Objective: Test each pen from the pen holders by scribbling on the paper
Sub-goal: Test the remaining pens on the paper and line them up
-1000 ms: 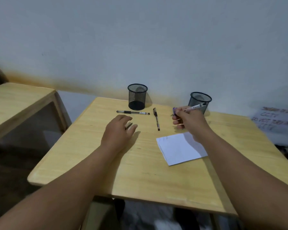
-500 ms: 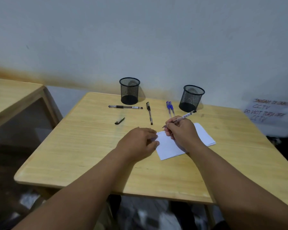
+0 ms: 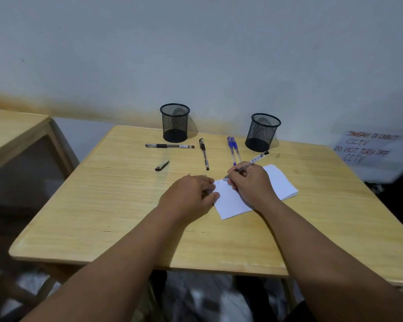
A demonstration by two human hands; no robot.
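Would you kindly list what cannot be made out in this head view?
- Scribble on the folded white paper: too small and faint to read; the right hand covers part of it.
- Black mesh pen holders: insides too dark to tell if any pens remain.
- Handwritten wall sign: blurred; the top line is unclear.

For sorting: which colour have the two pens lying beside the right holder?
Blue, clearest in the head view.

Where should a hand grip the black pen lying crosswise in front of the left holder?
Probably at its dark rubber grip section, from above, fingers pinching across the barrel. The black pen lies flat and free on the table, clear of the left holder.
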